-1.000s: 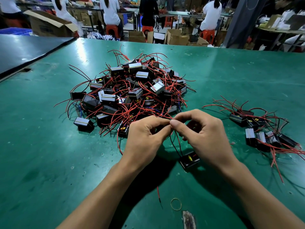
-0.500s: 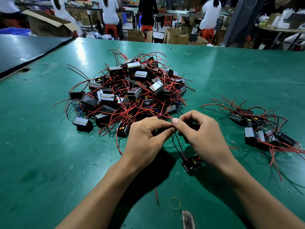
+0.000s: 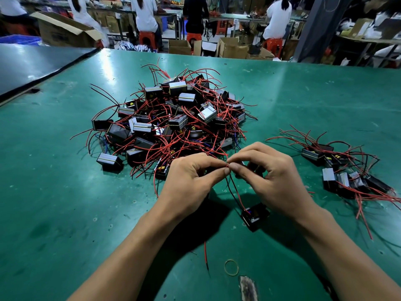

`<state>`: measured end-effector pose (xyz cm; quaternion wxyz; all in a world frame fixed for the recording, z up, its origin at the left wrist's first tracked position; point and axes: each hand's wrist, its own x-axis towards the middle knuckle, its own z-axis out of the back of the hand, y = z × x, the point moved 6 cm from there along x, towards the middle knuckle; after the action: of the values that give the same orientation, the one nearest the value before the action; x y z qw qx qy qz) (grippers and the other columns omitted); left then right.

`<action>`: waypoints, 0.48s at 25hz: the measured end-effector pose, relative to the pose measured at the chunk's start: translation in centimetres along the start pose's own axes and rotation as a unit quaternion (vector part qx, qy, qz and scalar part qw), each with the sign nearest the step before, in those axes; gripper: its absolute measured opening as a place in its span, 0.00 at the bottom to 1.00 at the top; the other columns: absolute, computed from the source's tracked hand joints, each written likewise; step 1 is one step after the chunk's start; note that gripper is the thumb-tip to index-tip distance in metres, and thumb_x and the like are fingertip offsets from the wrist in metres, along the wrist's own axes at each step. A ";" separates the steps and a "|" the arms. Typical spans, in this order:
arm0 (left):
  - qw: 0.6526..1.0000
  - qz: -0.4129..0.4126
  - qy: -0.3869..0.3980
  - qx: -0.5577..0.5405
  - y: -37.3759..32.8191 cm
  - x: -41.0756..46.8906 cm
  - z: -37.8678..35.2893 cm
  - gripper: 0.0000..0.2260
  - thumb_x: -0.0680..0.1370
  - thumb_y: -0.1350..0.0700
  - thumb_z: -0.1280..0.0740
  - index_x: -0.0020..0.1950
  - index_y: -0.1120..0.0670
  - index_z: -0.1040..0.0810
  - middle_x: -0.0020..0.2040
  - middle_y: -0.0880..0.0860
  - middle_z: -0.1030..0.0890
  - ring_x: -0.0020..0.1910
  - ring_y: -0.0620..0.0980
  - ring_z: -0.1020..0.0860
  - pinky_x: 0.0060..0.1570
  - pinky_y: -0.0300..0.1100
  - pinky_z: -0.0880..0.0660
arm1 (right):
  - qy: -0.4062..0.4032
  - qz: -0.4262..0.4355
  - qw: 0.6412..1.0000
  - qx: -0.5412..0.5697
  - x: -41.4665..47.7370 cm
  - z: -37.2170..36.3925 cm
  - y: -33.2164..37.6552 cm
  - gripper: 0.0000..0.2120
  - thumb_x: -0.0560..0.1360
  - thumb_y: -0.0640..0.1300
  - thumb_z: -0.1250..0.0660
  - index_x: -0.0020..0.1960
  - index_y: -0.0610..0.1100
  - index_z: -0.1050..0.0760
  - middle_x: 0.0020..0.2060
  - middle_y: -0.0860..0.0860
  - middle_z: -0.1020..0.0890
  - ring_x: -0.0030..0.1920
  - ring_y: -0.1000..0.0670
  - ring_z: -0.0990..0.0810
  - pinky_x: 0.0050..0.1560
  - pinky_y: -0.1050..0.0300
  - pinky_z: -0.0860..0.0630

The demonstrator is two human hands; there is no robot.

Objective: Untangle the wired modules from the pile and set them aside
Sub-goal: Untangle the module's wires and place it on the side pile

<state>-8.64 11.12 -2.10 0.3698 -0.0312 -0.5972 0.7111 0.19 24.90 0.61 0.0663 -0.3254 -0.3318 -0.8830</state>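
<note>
A tangled pile of black wired modules with red and black leads lies in the middle of the green table. My left hand and my right hand meet just in front of the pile, fingertips pinching the same red wire. From that pinch a red and a black lead run down to one black module, which sits below my right hand near the tabletop. A smaller group of separated modules lies to the right.
A rubber band and a loose red wire lie near the front edge between my forearms. A dark adjoining table is at far left. Cardboard boxes and seated people are beyond the far edge.
The module hanging from the wires has turned and shifted slightly right under my right hand. Both hands stayed pinched together on the wires in about the same place.
</note>
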 end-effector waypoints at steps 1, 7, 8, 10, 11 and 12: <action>1.000 -0.004 -0.002 0.006 -0.1 0.0 0.0 0.03 0.73 0.57 0.24 0.46 0.52 0.13 0.34 0.40 0.20 0.32 0.38 0.24 0.36 0.37 0.29 | 0.003 -0.002 1.000 -0.003 0.0 -0.1 -0.1 0.05 0.77 0.43 0.28 0.49 0.43 0.16 0.43 0.52 0.19 0.40 0.52 0.19 0.40 0.62 0.24; 0.996 -0.043 -0.018 0.080 -1.3 -0.2 0.2 0.04 0.73 0.58 0.24 0.47 0.53 0.13 0.36 0.44 0.20 0.34 0.40 0.24 0.36 0.33 0.30 | 0.034 -0.024 0.997 -0.065 -0.1 -0.4 -0.4 0.03 0.80 0.47 0.32 0.47 0.50 0.22 0.41 0.57 0.24 0.42 0.54 0.23 0.43 0.61 0.28; 0.995 -0.048 -0.018 0.089 -1.5 -0.3 0.2 0.04 0.73 0.58 0.24 0.47 0.54 0.13 0.36 0.44 0.19 0.34 0.40 0.24 0.36 0.33 0.30 | 0.041 -0.033 0.996 -0.071 -0.1 -0.5 -0.5 0.04 0.80 0.48 0.33 0.47 0.51 0.23 0.41 0.57 0.24 0.42 0.55 0.23 0.43 0.61 0.28; 0.991 -0.064 -0.018 0.115 -1.7 -0.3 0.2 0.04 0.73 0.58 0.24 0.47 0.55 0.13 0.37 0.46 0.18 0.36 0.41 0.23 0.38 0.34 0.28 | 0.051 -0.073 0.994 -0.062 -0.2 -0.8 -0.9 0.06 0.80 0.49 0.34 0.45 0.51 0.24 0.38 0.58 0.24 0.40 0.56 0.24 0.41 0.64 0.30; 0.989 -0.070 -0.018 0.128 -1.8 -0.4 0.2 0.04 0.73 0.57 0.24 0.47 0.55 0.13 0.37 0.46 0.18 0.37 0.42 0.23 0.38 0.36 0.27 | 0.057 -0.107 0.992 -0.041 -0.3 -1.0 -1.3 0.07 0.80 0.49 0.34 0.43 0.51 0.24 0.35 0.59 0.24 0.37 0.57 0.25 0.39 0.66 0.32; 0.987 -0.074 -0.018 0.138 -1.9 -0.5 0.1 0.04 0.74 0.57 0.25 0.47 0.55 0.13 0.38 0.47 0.17 0.38 0.43 0.22 0.39 0.39 0.25 | 0.066 -0.144 0.987 -0.009 -0.3 -1.2 -1.7 0.09 0.80 0.49 0.33 0.42 0.50 0.23 0.32 0.59 0.24 0.34 0.58 0.27 0.36 0.67 0.34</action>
<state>-7.45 10.78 -0.62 0.4112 0.0768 -0.5002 0.7582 -0.76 25.38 -1.19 -0.0429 -0.2156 -0.3627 -0.9056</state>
